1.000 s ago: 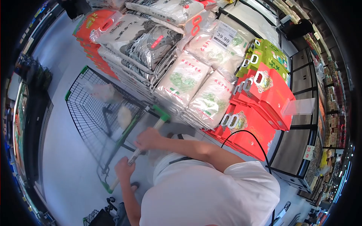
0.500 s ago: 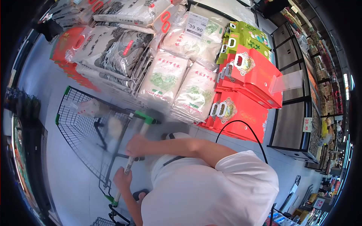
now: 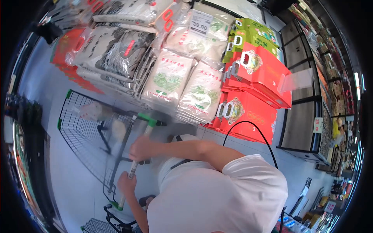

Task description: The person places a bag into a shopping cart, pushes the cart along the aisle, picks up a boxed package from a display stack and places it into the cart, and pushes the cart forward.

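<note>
My right hand (image 3: pixel 142 149) is wrapped round the handlebar (image 3: pixel 133 169) of a wire shopping cart (image 3: pixel 83 134) with green corners. Lower on the same bar, my left hand (image 3: pixel 126 182) is closed too. Inside the basket lie a clear plastic bag (image 3: pixel 91 111) with pale and reddish contents and a pale, blurred item (image 3: pixel 118 130). Beyond the cart, white rice bags with green pictures (image 3: pixel 167 77) are piled beside grey-and-white bags (image 3: pixel 126 48).
Red gift boxes (image 3: pixel 248 116) and green boxes (image 3: pixel 258 37) are stacked at the right, near dark cabinets (image 3: pixel 299 126). A price sign (image 3: pixel 200 23) reads 39.90. Another wire basket (image 3: pixel 95 225) shows at the bottom. A black cable (image 3: pixel 268 143) curves beside my shirt.
The view has swung, so the rice bags and boxes appear farther left and higher than a second ago. Both hands have stayed on the bar. Little differs from half a second ago.
</note>
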`<state>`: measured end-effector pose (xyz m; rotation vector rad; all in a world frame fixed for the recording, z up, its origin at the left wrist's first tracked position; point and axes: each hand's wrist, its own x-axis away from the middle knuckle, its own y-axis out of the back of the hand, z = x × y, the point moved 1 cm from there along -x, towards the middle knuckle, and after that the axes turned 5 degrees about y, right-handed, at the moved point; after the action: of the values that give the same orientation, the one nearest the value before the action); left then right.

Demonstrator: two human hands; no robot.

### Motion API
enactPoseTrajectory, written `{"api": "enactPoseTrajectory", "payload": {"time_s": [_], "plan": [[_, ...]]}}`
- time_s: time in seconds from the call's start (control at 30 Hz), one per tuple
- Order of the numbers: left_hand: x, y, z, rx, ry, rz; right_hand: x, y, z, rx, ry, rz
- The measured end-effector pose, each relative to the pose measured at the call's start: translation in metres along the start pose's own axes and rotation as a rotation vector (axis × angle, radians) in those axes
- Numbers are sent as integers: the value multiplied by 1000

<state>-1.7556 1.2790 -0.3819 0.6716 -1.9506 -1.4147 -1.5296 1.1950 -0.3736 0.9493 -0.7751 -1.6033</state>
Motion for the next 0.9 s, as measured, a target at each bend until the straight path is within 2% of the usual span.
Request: {"api": "enactPoseTrajectory", "payload": {"time_s": [0.07, 0.27, 0.3, 0.43, 0.53, 0.67, 0.73, 0.8, 0.9], "plan": [[0, -1, 1, -23, 2, -5, 3, 3, 0, 24, 43, -46], [-1, 3, -5, -43, -33, -44, 7, -2, -10, -138, 190, -407], [-2, 1, -4, -29, -79, -75, 10, 10, -9, -193, 157, -307], [0, 5, -5, 40, -163, -62, 26, 23, -6, -582, -34, -510], [-2, 5, -2, 75, -195, -16, 71, 29, -8, -475, -159, -706], [-1, 4, 2, 243, -272, -109, 168, 42, -22, -385, -486, -825], [-2, 4, 8, 247, -246, -26, 220, 65, -24, -385, -732, -827], [0, 5, 6, 321, -269, -34, 277, 77, -30, -108, -797, -933], [1, 1, 8, 336, -265, -60, 358, 125, -22, 10, -951, -1187]]}}
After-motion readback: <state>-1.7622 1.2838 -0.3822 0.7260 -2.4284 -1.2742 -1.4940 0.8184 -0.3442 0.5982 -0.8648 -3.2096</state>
